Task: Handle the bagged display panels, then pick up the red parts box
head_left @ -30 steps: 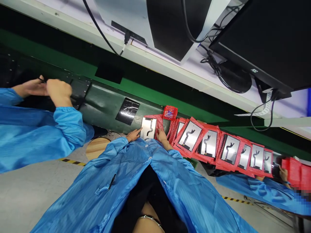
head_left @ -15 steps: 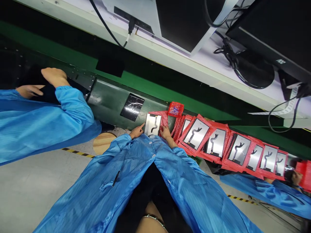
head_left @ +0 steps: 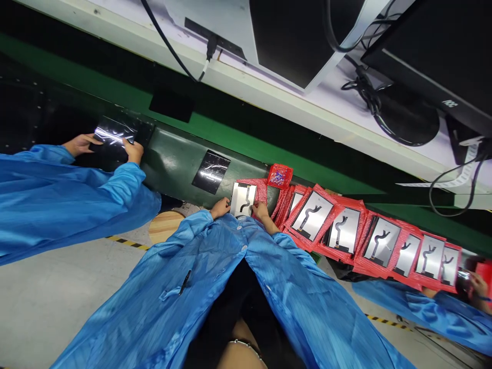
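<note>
A: Silver-grey, that panel between the two hands, with a black flex cable curling across its face. It lies on the dark green conveyor belt, right at the near edge, partly over a red bubble-wrap pouch.

B: And how do the hands sit on it?

A: The left hand is at the panel's left lower corner, fingertips against its edge. The right hand is at the right lower corner, fingers bent onto that edge. The panel is pinched between them from both sides, its far end pointing away from the body. Whether it is lifted off the belt, I cannot tell.

B: What lies near?

A: A small red tray of tiny parts just beyond the panel's right upper corner. To the right, a row of like panels on red pouches overlaps along the belt. To the left, a dark glossy sheet lies flat on the belt, apart from the hands.

B: Anyone else?

A: A co-worker's hands in blue sleeves hold another glossy sheet far left. A second co-worker's hand shows at the far right.
</note>
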Action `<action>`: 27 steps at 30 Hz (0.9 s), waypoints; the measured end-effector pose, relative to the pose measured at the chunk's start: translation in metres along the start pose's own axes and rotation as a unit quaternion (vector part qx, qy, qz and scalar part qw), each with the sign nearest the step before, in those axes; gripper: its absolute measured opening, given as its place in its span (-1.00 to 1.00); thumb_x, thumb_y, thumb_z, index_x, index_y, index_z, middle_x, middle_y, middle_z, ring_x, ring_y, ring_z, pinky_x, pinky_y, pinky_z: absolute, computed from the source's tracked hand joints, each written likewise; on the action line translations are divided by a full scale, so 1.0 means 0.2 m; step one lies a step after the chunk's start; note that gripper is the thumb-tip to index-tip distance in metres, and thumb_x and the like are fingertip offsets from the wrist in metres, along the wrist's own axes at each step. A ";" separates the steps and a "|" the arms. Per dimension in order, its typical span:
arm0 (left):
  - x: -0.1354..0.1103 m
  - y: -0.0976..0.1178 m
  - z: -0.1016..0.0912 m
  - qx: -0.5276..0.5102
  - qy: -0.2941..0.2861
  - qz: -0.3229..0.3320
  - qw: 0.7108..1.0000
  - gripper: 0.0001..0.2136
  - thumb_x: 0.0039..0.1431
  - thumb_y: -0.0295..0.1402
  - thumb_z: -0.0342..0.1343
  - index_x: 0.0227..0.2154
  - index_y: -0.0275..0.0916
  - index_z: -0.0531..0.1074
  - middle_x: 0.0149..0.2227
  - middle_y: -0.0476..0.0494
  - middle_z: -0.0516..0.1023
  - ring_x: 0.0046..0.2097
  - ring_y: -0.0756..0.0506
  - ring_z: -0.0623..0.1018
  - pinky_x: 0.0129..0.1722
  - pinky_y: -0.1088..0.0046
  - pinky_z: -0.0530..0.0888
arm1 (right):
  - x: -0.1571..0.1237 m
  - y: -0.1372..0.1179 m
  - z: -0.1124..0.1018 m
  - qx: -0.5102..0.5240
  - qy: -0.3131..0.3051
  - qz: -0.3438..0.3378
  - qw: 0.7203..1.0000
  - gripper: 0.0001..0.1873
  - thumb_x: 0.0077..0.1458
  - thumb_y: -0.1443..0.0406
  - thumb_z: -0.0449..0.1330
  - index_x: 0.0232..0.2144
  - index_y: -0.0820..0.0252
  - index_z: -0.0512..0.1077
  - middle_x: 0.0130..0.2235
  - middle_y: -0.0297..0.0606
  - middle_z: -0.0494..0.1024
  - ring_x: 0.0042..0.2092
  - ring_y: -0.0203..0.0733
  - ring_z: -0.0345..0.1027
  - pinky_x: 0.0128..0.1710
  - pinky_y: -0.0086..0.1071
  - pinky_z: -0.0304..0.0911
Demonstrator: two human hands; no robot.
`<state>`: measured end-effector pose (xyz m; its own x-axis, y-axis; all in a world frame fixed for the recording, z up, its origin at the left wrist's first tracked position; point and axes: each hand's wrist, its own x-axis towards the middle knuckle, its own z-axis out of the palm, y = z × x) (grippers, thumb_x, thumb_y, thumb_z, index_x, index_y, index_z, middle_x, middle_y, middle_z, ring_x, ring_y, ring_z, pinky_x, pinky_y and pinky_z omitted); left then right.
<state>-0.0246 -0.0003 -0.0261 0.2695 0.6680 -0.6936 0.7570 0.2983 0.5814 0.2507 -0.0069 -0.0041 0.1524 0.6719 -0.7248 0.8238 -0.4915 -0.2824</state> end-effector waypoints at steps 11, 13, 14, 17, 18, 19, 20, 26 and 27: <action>0.06 0.03 0.06 -0.187 -0.013 -0.132 0.973 -0.77 0.46 -0.32 0.23 0.03 -0.31 0.43 -0.04 -0.24 0.71 -0.22 -0.05 0.71 -0.20 0.50 0.53 | 0.02 -0.15 -0.01 0.096 0.004 -0.019 0.995 -0.64 0.30 0.14 0.28 -0.03 0.32 0.58 -0.14 -0.11 0.70 -0.16 -0.15 0.52 -0.14 -0.41 0.38; 0.06 0.01 0.04 -0.197 -0.004 -0.132 0.971 -0.79 0.47 -0.29 0.22 0.01 -0.30 0.43 -0.02 -0.24 0.70 -0.20 -0.03 0.70 -0.20 0.52 0.52 | -0.01 -0.19 -0.01 0.139 -0.004 -0.066 0.988 -0.62 0.32 0.19 0.22 0.07 0.31 0.54 -0.10 -0.11 0.70 -0.11 -0.14 0.53 -0.08 -0.39 0.42; 0.05 0.00 0.04 -0.203 -0.001 -0.129 0.971 -0.80 0.49 -0.27 0.20 0.01 -0.29 0.44 -0.01 -0.24 0.70 -0.19 -0.03 0.71 -0.19 0.52 0.52 | -0.03 -0.21 -0.02 0.147 -0.012 -0.083 0.986 -0.61 0.34 0.20 0.18 0.10 0.30 0.53 -0.08 -0.10 0.70 -0.08 -0.13 0.53 -0.04 -0.37 0.44; 0.03 -0.04 0.00 -0.214 0.019 -0.122 0.969 -0.79 0.53 -0.25 0.12 0.06 -0.26 0.45 0.06 -0.23 0.69 -0.13 -0.02 0.72 -0.17 0.53 0.53 | -0.07 -0.26 -0.12 0.127 -0.011 -0.132 0.983 -0.53 0.42 0.23 0.10 0.23 0.34 0.51 0.03 0.00 0.68 0.04 -0.05 0.54 0.12 -0.28 0.45; 0.02 -0.06 -0.02 -0.219 0.035 -0.120 0.968 -0.77 0.54 -0.26 0.10 0.10 -0.24 0.44 0.09 -0.23 0.68 -0.12 -0.02 0.72 -0.16 0.52 0.53 | -0.09 -0.27 -0.18 0.112 -0.008 -0.158 0.981 -0.50 0.44 0.24 0.08 0.29 0.33 0.49 0.10 0.03 0.67 0.11 -0.02 0.53 0.19 -0.25 0.42; 0.02 -0.07 -0.04 -0.227 0.057 -0.118 0.965 -0.75 0.54 -0.27 0.08 0.15 -0.23 0.43 0.12 -0.23 0.67 -0.10 -0.02 0.72 -0.14 0.52 0.54 | -0.10 -0.27 -0.25 0.094 -0.008 -0.191 0.977 -0.47 0.47 0.24 0.06 0.36 0.30 0.46 0.17 0.03 0.65 0.19 0.00 0.51 0.26 -0.23 0.39; 0.01 -0.09 -0.05 -0.235 0.083 -0.118 0.961 -0.73 0.54 -0.27 0.07 0.19 -0.22 0.42 0.13 -0.23 0.66 -0.08 -0.03 0.72 -0.13 0.51 0.54 | -0.11 -0.28 -0.32 0.071 -0.011 -0.228 0.971 -0.44 0.49 0.24 0.04 0.42 0.25 0.43 0.24 0.01 0.62 0.24 0.01 0.48 0.31 -0.21 0.36; 0.02 -0.13 -0.12 -0.273 0.156 -0.124 0.941 -0.70 0.55 -0.26 0.02 0.21 -0.22 0.41 0.17 -0.24 0.65 -0.04 -0.03 0.73 -0.08 0.50 0.55 | -0.07 -0.41 -0.59 -0.220 -0.025 -0.295 0.930 -0.54 0.46 0.32 0.12 0.28 0.05 0.61 0.11 -0.08 0.70 0.27 0.13 0.47 0.48 0.09 0.07; 0.02 -0.12 -0.12 -0.270 0.151 -0.123 0.943 -0.70 0.55 -0.27 0.03 0.21 -0.22 0.41 0.16 -0.24 0.65 -0.04 -0.03 0.73 -0.06 0.49 0.55 | -0.04 -0.44 -0.56 -0.267 -0.036 -0.287 0.919 -0.61 0.40 0.36 0.17 0.13 0.12 0.68 0.07 -0.05 0.72 0.27 0.17 0.46 0.50 0.16 0.01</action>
<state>-0.0562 0.0113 -0.0336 -0.1179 0.6727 -0.7304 0.3382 0.7188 0.6074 0.2380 0.0943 0.0974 -0.4111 0.6874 -0.5986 0.9110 0.2866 -0.2966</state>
